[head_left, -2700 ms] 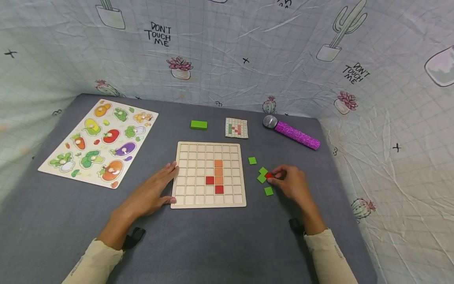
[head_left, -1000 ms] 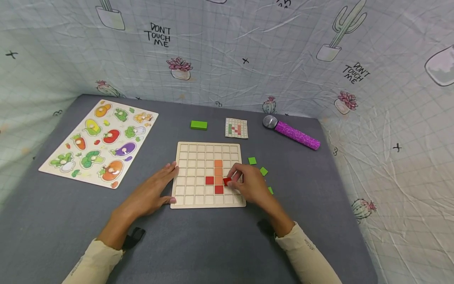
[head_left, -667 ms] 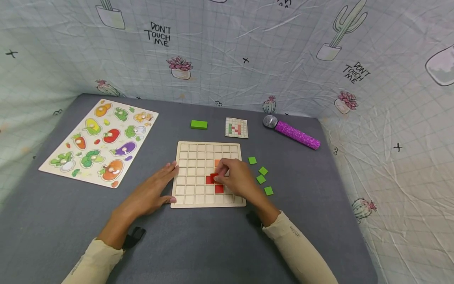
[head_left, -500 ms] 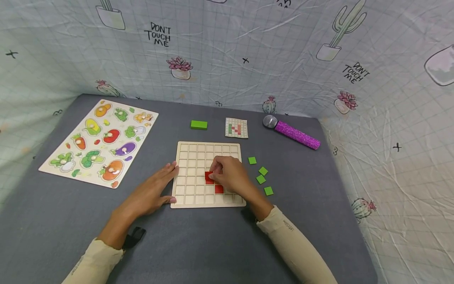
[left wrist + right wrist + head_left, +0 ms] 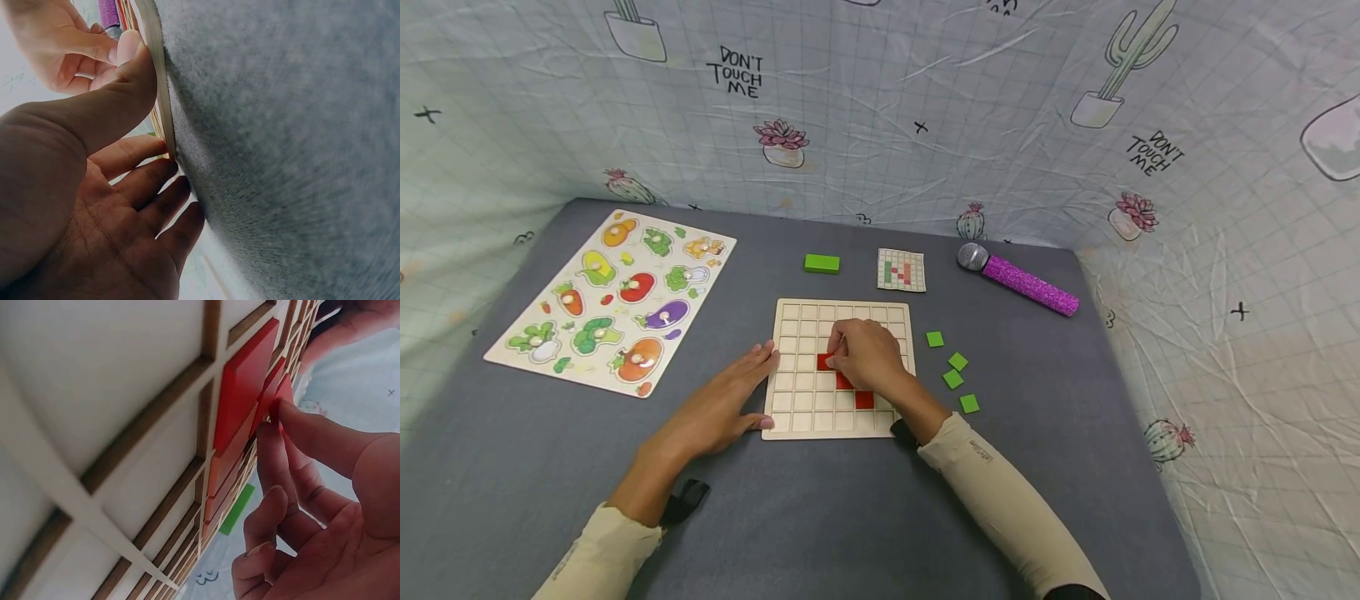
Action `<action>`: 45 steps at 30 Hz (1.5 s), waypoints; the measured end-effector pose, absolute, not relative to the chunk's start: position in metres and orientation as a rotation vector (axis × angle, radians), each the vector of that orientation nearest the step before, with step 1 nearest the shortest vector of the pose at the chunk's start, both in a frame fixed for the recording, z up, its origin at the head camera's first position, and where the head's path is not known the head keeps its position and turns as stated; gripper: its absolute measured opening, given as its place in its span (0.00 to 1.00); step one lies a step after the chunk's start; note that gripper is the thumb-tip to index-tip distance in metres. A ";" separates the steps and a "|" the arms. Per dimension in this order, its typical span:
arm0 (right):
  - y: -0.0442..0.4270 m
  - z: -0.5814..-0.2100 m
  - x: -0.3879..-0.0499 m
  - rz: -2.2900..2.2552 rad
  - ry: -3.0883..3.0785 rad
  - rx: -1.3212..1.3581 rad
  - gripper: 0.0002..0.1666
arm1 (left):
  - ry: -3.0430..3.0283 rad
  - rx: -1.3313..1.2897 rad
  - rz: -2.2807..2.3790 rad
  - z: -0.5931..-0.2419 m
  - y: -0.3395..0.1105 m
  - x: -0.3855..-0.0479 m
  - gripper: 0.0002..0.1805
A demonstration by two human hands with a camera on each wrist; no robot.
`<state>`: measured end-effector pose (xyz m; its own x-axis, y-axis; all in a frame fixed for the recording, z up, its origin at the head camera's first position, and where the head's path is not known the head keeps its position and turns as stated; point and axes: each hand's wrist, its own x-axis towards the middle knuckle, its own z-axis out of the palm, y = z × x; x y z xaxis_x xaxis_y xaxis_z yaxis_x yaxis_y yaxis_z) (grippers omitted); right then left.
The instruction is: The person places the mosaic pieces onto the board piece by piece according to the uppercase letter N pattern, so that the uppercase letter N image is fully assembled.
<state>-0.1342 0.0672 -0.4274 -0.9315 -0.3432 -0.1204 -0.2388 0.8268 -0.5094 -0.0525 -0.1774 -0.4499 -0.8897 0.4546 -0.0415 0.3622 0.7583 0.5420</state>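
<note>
Right hand [image 5: 868,354] pinching red tile [image 5: 823,362]; left hand [image 5: 726,408], straight-fingered, touching board [image 5: 802,403].
We're risking misplacement if our pinch slips.

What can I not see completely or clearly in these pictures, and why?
Head view: flat orange square tiles, covered by the right hand.
Head view: small square printed card, coloured cells too small to count.
Left wrist: purple glittery microphone, cut off by the top edge.
Right wrist: pale square wooden board, cut off by the left edge.
</note>
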 end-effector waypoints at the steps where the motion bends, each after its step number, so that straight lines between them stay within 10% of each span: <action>1: 0.067 -0.428 -0.134 -0.728 2.801 -0.451 0.10 | 2.782 0.652 0.807 -0.450 -0.177 -0.052 0.52; 45: 0.199 -0.430 -0.161 -0.989 2.886 -0.393 0.19 | 2.776 0.623 0.823 -0.448 -0.176 -0.051 0.53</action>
<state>-0.1605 0.1995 -0.4296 -0.9652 -0.2608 0.0206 -0.2186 0.7607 -0.6112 -0.0510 -0.1765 -0.4484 -0.8960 0.4411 -0.0519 0.3414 0.7588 0.5547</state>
